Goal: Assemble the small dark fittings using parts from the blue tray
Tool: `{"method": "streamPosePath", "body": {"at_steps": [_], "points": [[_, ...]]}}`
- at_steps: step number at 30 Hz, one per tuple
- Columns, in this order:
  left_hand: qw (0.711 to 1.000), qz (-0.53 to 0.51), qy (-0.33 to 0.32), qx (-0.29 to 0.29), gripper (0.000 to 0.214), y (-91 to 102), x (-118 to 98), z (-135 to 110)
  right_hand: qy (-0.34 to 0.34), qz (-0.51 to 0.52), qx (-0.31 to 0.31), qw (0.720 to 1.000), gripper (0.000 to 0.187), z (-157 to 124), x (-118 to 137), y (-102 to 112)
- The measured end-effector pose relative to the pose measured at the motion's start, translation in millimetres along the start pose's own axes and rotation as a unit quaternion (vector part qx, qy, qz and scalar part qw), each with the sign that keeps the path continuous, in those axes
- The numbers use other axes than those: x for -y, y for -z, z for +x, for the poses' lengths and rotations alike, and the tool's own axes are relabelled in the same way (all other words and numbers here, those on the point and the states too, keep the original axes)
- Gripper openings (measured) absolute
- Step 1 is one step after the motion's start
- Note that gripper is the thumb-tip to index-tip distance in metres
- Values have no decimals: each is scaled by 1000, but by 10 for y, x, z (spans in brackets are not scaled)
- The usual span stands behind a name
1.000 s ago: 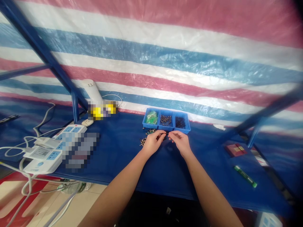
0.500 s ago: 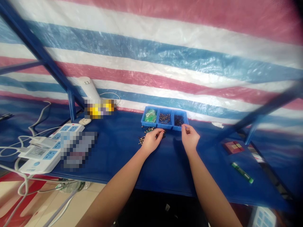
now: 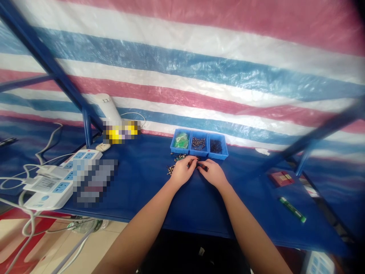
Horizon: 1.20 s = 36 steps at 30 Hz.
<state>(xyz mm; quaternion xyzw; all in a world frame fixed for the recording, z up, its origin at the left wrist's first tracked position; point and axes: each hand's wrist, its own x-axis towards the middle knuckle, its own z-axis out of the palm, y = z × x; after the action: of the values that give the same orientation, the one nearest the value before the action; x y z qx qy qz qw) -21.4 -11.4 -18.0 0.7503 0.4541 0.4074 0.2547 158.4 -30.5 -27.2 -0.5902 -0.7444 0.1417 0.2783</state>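
My left hand [image 3: 183, 170] and my right hand [image 3: 213, 172] meet just in front of three joined blue bins. Both are closed, fingertips pinched together close to each other; whatever small pieces they hold are hidden by the fingers. Beside and behind my left hand lies a loose pile of small metal screw-like parts [image 3: 170, 169], partly covered by the hand. The left bin [image 3: 172, 147] holds green pieces in clear plastic. Small brassy metal parts [image 3: 198, 143] fill the middle bin, and small black parts [image 3: 216, 146] lie in the right one.
On the left of the blue table [image 3: 137, 190] are a white power strip [image 3: 61, 186] with cables and a blurred flat item [image 3: 97, 180]. A white cylinder [image 3: 107, 108] stands at the back. To the right lie a red box [image 3: 281, 178] and a green tube-like packet [image 3: 292, 209].
My right hand has moved left and slightly toward me from the front of the right bin, and now meets my left hand. My left hand has stayed nearly in place.
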Motion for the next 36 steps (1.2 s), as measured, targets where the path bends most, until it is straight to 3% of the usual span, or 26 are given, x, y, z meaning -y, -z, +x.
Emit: {"method": "streamPosePath", "body": {"at_steps": [9,16,24,28,32,36], "points": [[1000,6,-6,17,24,3,-18,6,-11,-33,-10,999,14,2,24,-38],[1000,14,-7,23,24,3,-21,9,-41,8,-3,999,8,22,-8,-77],[999,20,-10,30,24,8,-24,10,-19,17,-9,1000,9,-13,24,-77],[999,23,-9,29,25,19,-27,11,-39,117,-39,992,13,-8,33,-72],[999,15,-10,27,24,26,-40,8,-78,242,-84,964,29,11,62,-65],[999,-3,-9,45,22,15,-48,-6,-101,339,-69,933,34,21,99,-95]]}}
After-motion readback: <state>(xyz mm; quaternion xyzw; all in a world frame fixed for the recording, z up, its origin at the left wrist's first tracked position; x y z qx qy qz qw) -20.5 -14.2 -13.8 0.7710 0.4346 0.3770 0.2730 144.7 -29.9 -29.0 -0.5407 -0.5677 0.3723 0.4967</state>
